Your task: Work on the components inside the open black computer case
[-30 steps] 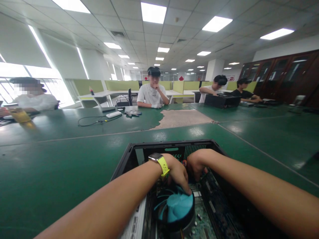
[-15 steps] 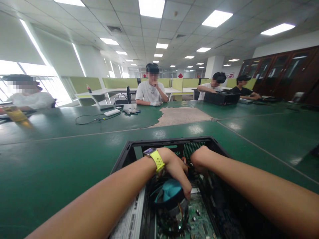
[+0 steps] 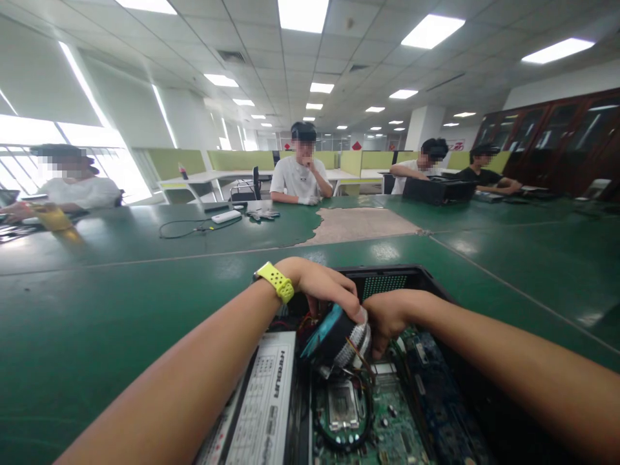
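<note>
Open-plan office, ceiling panels lit; a broad green surface (image 3: 121, 303) is spread beneath and around both hands. Item: black computer case (image 3: 416, 276), lid off, lying directly under the hands. Item: cooler fan (image 3: 334, 339), teal blades in a black ring over a finned metal base, tilted on edge and raised clear of the motherboard (image 3: 387, 420). The fan is gripped from above by the left hand (image 3: 322, 287), fingers curled over its rim; a yellow-green watch strap (image 3: 275, 281) is worn on that wrist. The right hand (image 3: 387, 316) is pressed against the fan's right side, fingers closed on its base. Below the hands, the bare processor socket (image 3: 343, 403) is exposed. Beside the left forearm, a grey power supply (image 3: 264, 400) is seated in the case. Far beyond the hands, four seated people are ranged along the surface's far edge.
</note>
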Motion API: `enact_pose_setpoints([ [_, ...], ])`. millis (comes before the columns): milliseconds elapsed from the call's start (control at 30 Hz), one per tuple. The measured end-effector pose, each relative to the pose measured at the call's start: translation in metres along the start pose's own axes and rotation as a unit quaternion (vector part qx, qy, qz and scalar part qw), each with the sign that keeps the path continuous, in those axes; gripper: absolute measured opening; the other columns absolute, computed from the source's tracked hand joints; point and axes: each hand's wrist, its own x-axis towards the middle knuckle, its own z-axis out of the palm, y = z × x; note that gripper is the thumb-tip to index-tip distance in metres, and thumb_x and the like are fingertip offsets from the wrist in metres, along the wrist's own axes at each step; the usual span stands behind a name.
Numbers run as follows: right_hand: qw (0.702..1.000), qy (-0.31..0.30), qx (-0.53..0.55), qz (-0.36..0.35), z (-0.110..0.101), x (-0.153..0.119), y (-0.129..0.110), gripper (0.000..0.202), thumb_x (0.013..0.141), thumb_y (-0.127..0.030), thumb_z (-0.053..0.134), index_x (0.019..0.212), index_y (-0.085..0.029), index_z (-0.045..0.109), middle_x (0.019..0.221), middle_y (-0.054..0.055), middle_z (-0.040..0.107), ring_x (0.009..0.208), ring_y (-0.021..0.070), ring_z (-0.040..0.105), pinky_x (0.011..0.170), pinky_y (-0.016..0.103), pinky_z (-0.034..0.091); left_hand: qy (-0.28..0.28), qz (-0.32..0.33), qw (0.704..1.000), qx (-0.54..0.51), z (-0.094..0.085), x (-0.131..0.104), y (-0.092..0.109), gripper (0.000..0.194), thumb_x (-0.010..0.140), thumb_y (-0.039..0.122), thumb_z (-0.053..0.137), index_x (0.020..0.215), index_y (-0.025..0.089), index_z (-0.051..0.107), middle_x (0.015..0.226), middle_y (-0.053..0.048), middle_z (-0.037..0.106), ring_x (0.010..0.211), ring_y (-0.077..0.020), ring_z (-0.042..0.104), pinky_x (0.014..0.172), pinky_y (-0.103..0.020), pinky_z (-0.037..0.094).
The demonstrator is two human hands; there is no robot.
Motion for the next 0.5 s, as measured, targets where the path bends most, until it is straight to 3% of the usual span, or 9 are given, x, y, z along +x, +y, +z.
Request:
enact_pose_setpoints([
  [67, 0.999, -0.04, -0.024, 0.023, -0.003, 0.002, 0.006, 0.043, 0.057, -0.032, 0.081, 0.097, -0.018, 0.071, 0.078, 0.001, 0.069, 0.069, 0.0188, 0.064, 0.06, 0.026, 0.048, 0.019, 0.014, 1.0, -0.021, -0.004, -0.006, -0.003, 0.055, 0.065, 0.057, 0.067, 0.106, 0.023, 0.054, 0.097, -0.002, 0.06, 0.088, -0.0199, 0.059, 0.067, -0.031, 0.054],
  [167, 0.991, -0.001, -0.115, 0.064, -0.009, 0.003, 0.009, 0.037, 0.064, -0.029, 0.075, 0.099, -0.017, 0.071, 0.085, 0.004, 0.07, 0.076, 0.0212, 0.065, 0.059, 0.026, 0.045, 0.02, 0.022, 0.998, -0.046, -0.002, -0.004, -0.006, 0.053, 0.067, 0.059, 0.066, 0.104, 0.022, 0.055, 0.092, 0.0, 0.06, 0.081, -0.0175, 0.059, 0.065, -0.029, 0.053],
  [267, 0.977, 0.051, -0.185, 0.091, -0.018, -0.003, 0.001, 0.03, 0.071, -0.029, 0.068, 0.098, -0.016, 0.072, 0.092, 0.008, 0.072, 0.082, 0.0242, 0.066, 0.061, 0.028, 0.045, -0.066, 0.015, 0.997, -0.033, 0.01, 0.017, -0.004, 0.051, 0.067, 0.062, 0.066, 0.096, 0.021, 0.059, 0.091, -0.002, 0.062, 0.08, -0.0187, 0.06, 0.06, -0.028, 0.053],
  [367, 0.959, 0.119, -0.224, 0.129, -0.015, -0.029, -0.015, 0.026, 0.078, -0.025, 0.056, 0.094, -0.014, 0.073, 0.096, 0.015, 0.071, 0.088, 0.0298, 0.067, 0.065, 0.034, 0.047, -0.133, -0.048, 0.989, 0.036, 0.022, 0.037, 0.012, 0.054, 0.063, 0.06, 0.07, 0.097, 0.019, 0.063, 0.102, -0.007, 0.065, 0.082, -0.0234, 0.063, 0.061, -0.033, 0.055],
  [433, 0.945, 0.176, -0.241, 0.133, 0.007, -0.06, -0.031, 0.025, 0.08, -0.023, 0.052, 0.09, -0.018, 0.074, 0.091, 0.015, 0.072, 0.082, 0.0306, 0.068, 0.065, 0.038, 0.05, -0.084, -0.059, 0.981, 0.163, 0.029, 0.031, 0.031, 0.053, 0.066, 0.059, 0.068, 0.097, 0.015, 0.066, 0.099, -0.011, 0.068, 0.079, -0.0264, 0.064, 0.064, -0.036, 0.055],
  [500, 0.931, 0.271, -0.228, 0.084, 0.05, -0.095, -0.048, 0.026, 0.08, -0.029, 0.051, 0.092, -0.027, 0.074, 0.085, 0.01, 0.073, 0.073, 0.0287, 0.068, 0.064, 0.041, 0.052, 0.029, -0.019, 0.957, 0.289, 0.043, 0.002, 0.046, 0.051, 0.075, 0.06, 0.057, 0.093, 0.014, 0.07, 0.088, -0.012, 0.07, 0.073, -0.0271, 0.065, 0.064, -0.037, 0.053],
])
